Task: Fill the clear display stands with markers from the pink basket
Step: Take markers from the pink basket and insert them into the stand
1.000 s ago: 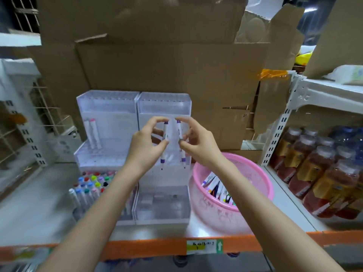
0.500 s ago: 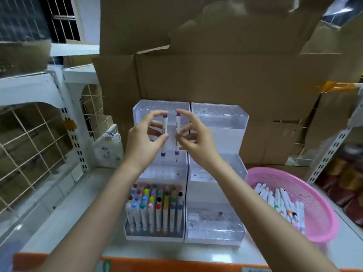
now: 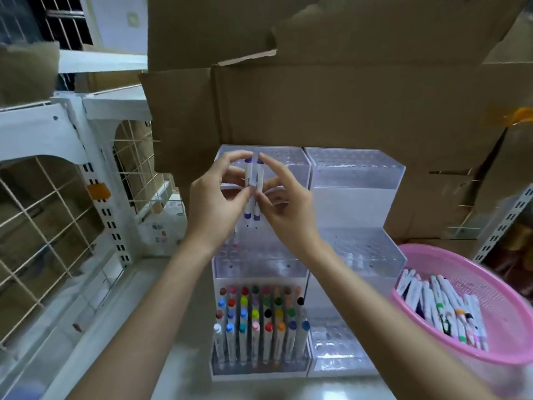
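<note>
Cardboard boxes [image 3: 346, 111] back the counter [image 3: 184, 370]; the left display stand [image 3: 259, 267] and right display stand [image 3: 354, 174] sit beside the pink basket [image 3: 507, 298]. The left hand [image 3: 213, 203] and right hand [image 3: 288, 209] each pinch one purple marker [image 3: 248, 174] [image 3: 259, 176]. The two are upright, side by side, narrow tips down, before the left stand's top tier.

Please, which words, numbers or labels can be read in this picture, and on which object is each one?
No text is legible.
Purple-capped markers in the left hand and right hand: barrel print, blurred.
Markers in the pink basket: print too small.
White package beside the display stands: marks blurred.
</note>
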The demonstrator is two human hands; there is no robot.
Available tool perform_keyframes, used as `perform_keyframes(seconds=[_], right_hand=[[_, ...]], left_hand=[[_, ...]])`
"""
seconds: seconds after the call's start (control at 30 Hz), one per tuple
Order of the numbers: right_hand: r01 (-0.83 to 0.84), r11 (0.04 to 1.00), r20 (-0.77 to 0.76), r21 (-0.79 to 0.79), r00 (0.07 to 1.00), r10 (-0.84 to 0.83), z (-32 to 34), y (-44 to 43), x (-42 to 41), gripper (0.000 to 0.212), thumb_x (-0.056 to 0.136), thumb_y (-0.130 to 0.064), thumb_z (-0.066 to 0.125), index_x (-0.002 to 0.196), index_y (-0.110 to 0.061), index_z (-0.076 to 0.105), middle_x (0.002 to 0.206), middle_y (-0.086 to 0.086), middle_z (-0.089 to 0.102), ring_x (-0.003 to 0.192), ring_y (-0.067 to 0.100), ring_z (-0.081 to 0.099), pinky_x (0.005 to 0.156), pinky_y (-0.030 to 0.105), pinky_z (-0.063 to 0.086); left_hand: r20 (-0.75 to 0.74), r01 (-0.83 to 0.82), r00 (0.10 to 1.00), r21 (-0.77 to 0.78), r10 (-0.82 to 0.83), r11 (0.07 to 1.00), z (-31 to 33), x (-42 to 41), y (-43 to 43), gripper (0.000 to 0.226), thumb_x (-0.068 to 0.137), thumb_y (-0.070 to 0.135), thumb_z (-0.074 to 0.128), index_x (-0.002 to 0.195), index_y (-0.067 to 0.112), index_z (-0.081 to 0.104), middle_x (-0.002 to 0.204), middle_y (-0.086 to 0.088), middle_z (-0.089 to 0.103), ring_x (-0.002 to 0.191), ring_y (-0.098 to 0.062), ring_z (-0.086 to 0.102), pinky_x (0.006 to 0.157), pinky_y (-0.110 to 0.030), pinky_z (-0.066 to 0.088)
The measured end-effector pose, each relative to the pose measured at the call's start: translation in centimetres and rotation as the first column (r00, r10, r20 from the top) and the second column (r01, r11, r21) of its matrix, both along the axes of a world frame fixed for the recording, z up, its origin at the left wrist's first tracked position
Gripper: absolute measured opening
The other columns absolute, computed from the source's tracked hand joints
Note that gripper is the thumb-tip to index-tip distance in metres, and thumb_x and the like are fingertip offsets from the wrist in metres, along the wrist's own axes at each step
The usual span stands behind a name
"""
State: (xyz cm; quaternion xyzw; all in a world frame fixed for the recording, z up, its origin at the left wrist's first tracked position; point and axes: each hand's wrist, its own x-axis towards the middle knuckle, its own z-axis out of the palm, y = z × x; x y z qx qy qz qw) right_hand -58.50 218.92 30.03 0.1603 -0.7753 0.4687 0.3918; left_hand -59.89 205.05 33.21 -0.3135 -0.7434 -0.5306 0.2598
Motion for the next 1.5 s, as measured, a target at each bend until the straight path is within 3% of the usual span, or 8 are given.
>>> perform_keyframes(seconds=[0.23,0.77,1.0,1.17,1.33,1.5], right_hand=[[0.095,0.995,-0.085,0.035,0.992,-0.092,-0.6,-0.1,-0.4,0.056,0.085,-0.004,0.069,0.137,-0.013,0.05,0.078,0.005,0.062,0.067,0.015,0.066,0.067,0.022,0.057],[0.134,0.99,-0.018,0.045,0.991,-0.133,-0.8,-0.3,0.0,0.053,0.086,-0.006,0.07,0.134,-0.016,0.05,0.078,0.002,0.06,0.065,0.014,0.064,0.063,0.017,0.054],[0.141,0.987,-0.001,0.077,0.99,-0.141,-0.8,-0.2,-0.1,0.054,0.086,-0.006,0.069,0.135,-0.016,0.049,0.077,0.002,0.06,0.065,0.014,0.063,0.065,0.025,0.056],[0.128,0.988,0.024,0.08,0.991,-0.131,-0.9,-0.2,-0.2,0.054,0.085,-0.006,0.069,0.134,-0.018,0.049,0.078,0.002,0.059,0.064,0.014,0.064,0.064,0.032,0.057],[0.133,0.988,0.024,0.082,0.991,-0.135,-1.0,-0.2,-0.1,0.054,0.085,-0.005,0.069,0.134,-0.017,0.049,0.078,0.003,0.059,0.064,0.015,0.064,0.063,0.034,0.057],[0.137,0.987,0.037,0.09,0.989,-0.14,-1.0,-0.2,-0.2,0.054,0.085,-0.005,0.069,0.134,-0.018,0.048,0.077,0.001,0.059,0.066,0.013,0.064,0.065,0.035,0.057]], left_hand=[[-0.027,-0.014,1.0,-0.007,0.013,1.0,-1.1,-1.1,-0.2,0.044,0.081,0.014,0.074,0.118,0.031,0.059,0.087,0.014,0.063,0.085,0.0,0.062,0.077,-0.01,0.049],[-0.059,-0.044,0.997,0.013,0.045,0.999,-2.2,-1.4,-0.1,0.044,0.082,0.014,0.073,0.119,0.03,0.058,0.086,0.022,0.058,0.087,0.002,0.06,0.077,-0.007,0.047],[-0.036,-0.053,0.998,0.081,0.056,0.995,-2.8,-1.2,0.3,0.041,0.083,0.012,0.071,0.118,0.028,0.058,0.091,0.012,0.061,0.086,-0.001,0.06,0.078,-0.01,0.048],[-0.146,-0.131,0.981,0.009,0.131,0.991,-3.5,-1.4,0.6,0.032,0.084,0.006,0.069,0.115,0.013,0.063,0.097,0.004,0.061,0.088,0.0,0.056,0.081,-0.006,0.043],[-0.18,-0.177,0.969,-0.024,0.17,0.984,-4.2,-1.6,0.5,0.031,0.083,0.004,0.07,0.113,0.009,0.064,0.099,0.005,0.057,0.094,0.001,0.051,0.083,-0.004,0.04],[-0.216,-0.211,0.958,-0.08,0.189,0.974,-4.6,-1.8,0.4,0.03,0.08,0.001,0.072,0.109,0.005,0.066,0.103,-0.007,0.06,0.095,-0.002,0.051,0.086,-0.003,0.038]])
